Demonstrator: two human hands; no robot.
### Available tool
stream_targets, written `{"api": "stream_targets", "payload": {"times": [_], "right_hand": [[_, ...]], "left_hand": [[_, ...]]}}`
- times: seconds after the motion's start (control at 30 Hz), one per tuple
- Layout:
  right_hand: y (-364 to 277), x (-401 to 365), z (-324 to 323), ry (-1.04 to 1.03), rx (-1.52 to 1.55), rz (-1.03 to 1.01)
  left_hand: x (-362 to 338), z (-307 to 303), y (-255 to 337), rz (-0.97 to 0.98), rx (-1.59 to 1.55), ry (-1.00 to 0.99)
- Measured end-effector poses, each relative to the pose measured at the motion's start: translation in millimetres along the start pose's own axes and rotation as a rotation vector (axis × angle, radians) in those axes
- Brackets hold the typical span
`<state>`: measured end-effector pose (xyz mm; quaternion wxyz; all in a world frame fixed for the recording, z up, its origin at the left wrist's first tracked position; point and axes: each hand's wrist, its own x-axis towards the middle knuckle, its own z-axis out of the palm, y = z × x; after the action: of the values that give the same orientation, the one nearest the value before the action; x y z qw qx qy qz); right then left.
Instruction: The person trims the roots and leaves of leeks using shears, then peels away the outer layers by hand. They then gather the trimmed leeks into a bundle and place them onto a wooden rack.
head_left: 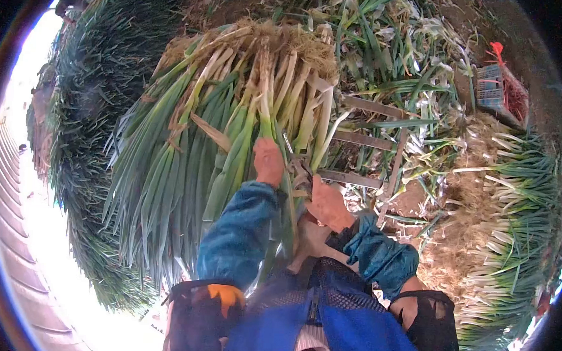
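A large heap of long green onions (167, 189) lies in front of me, its hairy roots at the far end and its leaves hanging to the near left. My left hand (269, 162) is closed around a green onion (265, 112) at the top of its green part, with the root end pointing away from me. Close by on the right, my right hand (331, 204) is curled with its thumb up. A narrow dark piece shows beside its thumb, but I cannot make out what the fingers hold.
A slatted frame (361, 139) stands right of the heap, with stripped leaves (399, 61) scattered behind it. Rows of green onions (510, 229) line the right side, roots inward. A wire basket (501, 91) with a red tie sits at the upper right. Another leafy pile (102, 105) rises at left.
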<state>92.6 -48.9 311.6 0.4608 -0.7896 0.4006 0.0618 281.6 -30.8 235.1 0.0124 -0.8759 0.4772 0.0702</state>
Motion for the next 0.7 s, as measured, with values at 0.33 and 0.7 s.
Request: {"api": "stream_targets", "payload": {"times": [0.33, 0.7], "right_hand": [[-7.5, -35.0, -3.5, 0.035, 0.049, 0.115], [-32.9, 44.3, 25.6, 0.106, 0.018, 0.026]], "left_hand": [[33.3, 15.2, 17.3, -0.214, -0.038, 0.055], [-69.9, -44.1, -57.5, -0.417, -0.892, -0.296]]}}
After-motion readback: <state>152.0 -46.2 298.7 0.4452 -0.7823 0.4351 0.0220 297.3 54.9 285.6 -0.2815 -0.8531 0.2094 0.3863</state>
